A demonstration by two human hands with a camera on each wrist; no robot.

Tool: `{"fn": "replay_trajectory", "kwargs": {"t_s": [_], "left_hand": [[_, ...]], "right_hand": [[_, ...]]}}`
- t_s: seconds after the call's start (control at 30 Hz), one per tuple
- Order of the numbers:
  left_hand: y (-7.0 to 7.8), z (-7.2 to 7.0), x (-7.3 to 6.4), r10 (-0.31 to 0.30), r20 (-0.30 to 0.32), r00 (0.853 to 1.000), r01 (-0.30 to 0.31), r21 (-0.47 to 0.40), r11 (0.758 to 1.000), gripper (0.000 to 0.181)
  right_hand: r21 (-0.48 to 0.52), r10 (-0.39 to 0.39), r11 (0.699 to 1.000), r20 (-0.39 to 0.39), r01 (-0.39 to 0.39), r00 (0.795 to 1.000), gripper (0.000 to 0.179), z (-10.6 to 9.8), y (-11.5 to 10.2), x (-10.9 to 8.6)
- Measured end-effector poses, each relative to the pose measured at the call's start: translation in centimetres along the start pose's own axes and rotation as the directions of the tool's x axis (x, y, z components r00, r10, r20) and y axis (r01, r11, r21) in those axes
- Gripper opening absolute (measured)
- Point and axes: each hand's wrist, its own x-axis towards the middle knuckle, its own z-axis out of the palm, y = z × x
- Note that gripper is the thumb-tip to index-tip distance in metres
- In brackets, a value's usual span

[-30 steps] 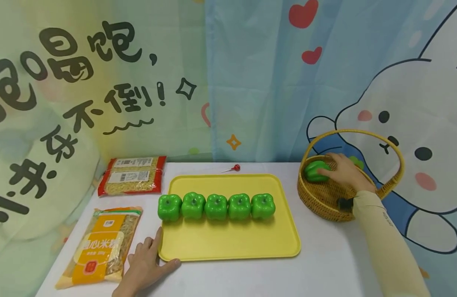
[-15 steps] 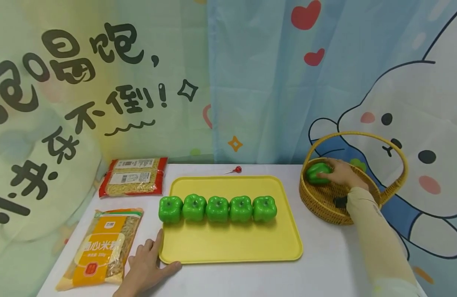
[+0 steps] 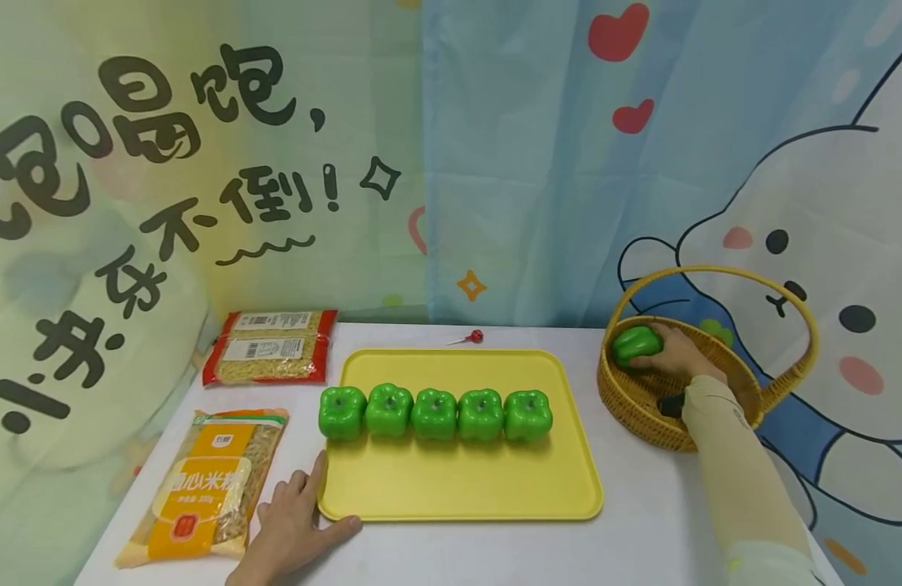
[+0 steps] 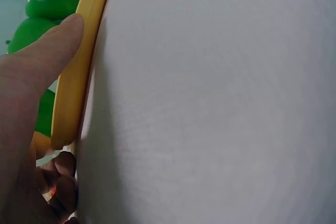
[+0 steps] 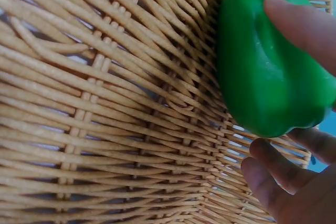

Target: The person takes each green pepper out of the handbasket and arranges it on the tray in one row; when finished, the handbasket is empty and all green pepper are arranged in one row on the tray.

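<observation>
Inside the wicker basket [image 3: 645, 419], my right hand [image 3: 678, 350] grips a green bell pepper [image 3: 637, 346]. In the right wrist view the thumb [image 5: 302, 27] lies across the bell pepper's side, with fingers around its lower end and the woven wall close by. My left hand [image 3: 293, 521] rests at the near left corner of the yellow tray [image 3: 458, 496]. Its index finger lies along the left edge and its thumb [image 4: 60, 40] touches the front rim. A row of several green bell peppers [image 3: 435, 413] sits across the tray, the leftmost overlapping the left rim.
Left of the tray lie an orange-labelled bag of dry food [image 3: 205, 488] and, behind it, a red-edged packet [image 3: 271, 348]. A small red-headed item [image 3: 475, 335] lies behind the tray. The basket's tall handle [image 3: 744, 273] arches over the right hand. A printed curtain [image 3: 495, 163] hangs behind.
The right hand has shifted slightly within the basket, and the bell pepper has tilted a little in its grip. The left hand stays at the tray corner. The head view has drifted slightly.
</observation>
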Motion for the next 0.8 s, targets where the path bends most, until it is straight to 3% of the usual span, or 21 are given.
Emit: {"fn": "replay_trajectory", "kwargs": {"t_s": [0.53, 0.8], "left_hand": [[0.2, 0.1, -0.3, 0.030, -0.009, 1.000, -0.030, 0.013, 0.999, 0.122], [0.1, -0.2, -0.2, 0.027, 0.001, 1.000, -0.027, 0.014, 1.000, 0.123]], "right_hand": [[0.060, 0.055, 0.997, 0.009, -0.055, 0.998, 0.106, -0.3, 0.7, -1.3], [0.071, 0.023, 0.997, -0.020, -0.022, 1.000, 0.109, -1.4, -0.1, -2.1]]}}
